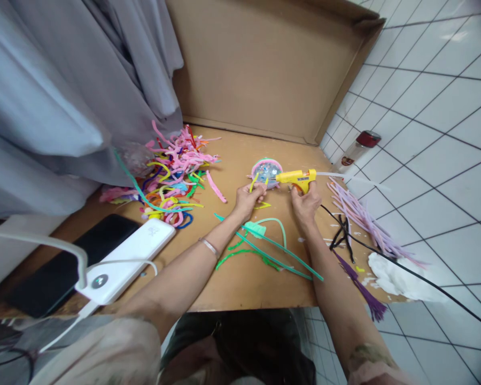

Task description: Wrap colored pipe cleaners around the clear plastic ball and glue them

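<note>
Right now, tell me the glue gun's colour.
The glue gun in the right hand is mostly yellow, as the head view shows.

Tan table [234, 152] strewn with fuzzy strands
Left of centre, a multicoloured heap of strands [184, 155]; lower left, a white power bank [134, 256] and a black slab [114, 230]; mid-frame, a clear dome [268, 170] with pink edging; below it, green strands [240, 252]; at right, lilac strands [361, 222], black strands [347, 240], purple strands [356, 282] and a white wad [396, 275].
</note>
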Motion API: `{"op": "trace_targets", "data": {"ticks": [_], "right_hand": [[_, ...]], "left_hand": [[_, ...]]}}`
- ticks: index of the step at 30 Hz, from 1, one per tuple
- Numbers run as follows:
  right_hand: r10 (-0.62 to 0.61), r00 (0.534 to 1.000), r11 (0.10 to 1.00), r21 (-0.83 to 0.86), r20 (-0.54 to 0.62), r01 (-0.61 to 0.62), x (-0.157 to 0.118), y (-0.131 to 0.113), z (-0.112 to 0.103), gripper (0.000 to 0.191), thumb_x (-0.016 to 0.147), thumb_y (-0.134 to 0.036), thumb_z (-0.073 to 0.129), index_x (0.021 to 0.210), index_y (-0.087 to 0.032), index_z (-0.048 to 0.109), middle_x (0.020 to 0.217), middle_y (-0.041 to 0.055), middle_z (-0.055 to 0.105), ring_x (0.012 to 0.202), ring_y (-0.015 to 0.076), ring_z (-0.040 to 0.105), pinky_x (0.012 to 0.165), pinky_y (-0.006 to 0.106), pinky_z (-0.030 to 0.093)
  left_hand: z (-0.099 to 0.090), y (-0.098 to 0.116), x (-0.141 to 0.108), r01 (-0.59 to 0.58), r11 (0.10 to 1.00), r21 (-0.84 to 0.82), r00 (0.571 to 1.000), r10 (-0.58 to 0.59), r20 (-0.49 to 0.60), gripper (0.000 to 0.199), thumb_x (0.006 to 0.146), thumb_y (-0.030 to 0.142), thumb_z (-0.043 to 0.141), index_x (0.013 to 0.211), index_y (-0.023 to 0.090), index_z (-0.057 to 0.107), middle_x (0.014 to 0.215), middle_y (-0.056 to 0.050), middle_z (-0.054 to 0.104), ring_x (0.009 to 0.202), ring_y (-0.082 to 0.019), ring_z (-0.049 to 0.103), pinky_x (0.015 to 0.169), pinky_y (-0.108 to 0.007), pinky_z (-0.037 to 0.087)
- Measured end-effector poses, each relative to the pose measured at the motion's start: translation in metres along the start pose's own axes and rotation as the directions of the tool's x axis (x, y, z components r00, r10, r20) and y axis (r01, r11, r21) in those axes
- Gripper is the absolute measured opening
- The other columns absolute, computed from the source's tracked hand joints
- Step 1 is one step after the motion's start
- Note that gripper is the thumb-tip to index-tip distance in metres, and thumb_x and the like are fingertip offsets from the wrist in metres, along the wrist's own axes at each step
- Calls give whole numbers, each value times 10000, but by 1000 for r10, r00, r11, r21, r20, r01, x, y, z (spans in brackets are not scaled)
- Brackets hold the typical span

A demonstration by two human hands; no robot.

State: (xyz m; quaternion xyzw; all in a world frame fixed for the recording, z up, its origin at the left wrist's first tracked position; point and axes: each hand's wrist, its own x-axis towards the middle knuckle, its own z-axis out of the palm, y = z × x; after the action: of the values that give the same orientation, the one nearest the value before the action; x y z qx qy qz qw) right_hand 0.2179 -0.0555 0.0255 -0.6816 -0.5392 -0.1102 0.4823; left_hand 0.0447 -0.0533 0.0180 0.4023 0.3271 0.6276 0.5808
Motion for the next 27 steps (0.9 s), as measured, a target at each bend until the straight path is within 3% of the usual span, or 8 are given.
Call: {"op": "trace_targets", "data": {"ticks": [8, 16, 27], "right_hand": [[86, 996, 993, 84, 36, -88, 5, -2, -4, 196, 765, -408, 560, 848, -239, 502, 680, -8, 567, 606, 196, 526, 627, 311, 410], [53, 994, 997, 45, 92, -58, 1, -3, -1, 234, 759, -403, 569, 904, -223, 534, 748, 23, 606, 665, 213, 549, 666, 323, 422], [23, 999, 998, 66, 41, -25, 2, 2, -1, 222, 759, -412, 561, 875, -225, 533, 730, 9, 591, 655, 200, 540, 656, 317, 413]], "left_hand": [[-1, 1, 0, 1, 1000, 4, 1000, -1, -2, 363, 609, 440, 830, 571, 164, 598, 544, 29, 559, 467, -50, 408, 484, -205, 323], [0, 0, 0, 9, 1000, -8, 1000, -9, -12, 335, 604, 415, 819, 584, 163, 599, 552, 25, 565, 468, -51, 416, 482, -203, 321], [0, 2, 0, 16, 1000, -6, 1000, -16, -19, 322, 584, 418, 784, 578, 158, 594, 543, 32, 560, 459, -40, 419, 479, -196, 317]]}}
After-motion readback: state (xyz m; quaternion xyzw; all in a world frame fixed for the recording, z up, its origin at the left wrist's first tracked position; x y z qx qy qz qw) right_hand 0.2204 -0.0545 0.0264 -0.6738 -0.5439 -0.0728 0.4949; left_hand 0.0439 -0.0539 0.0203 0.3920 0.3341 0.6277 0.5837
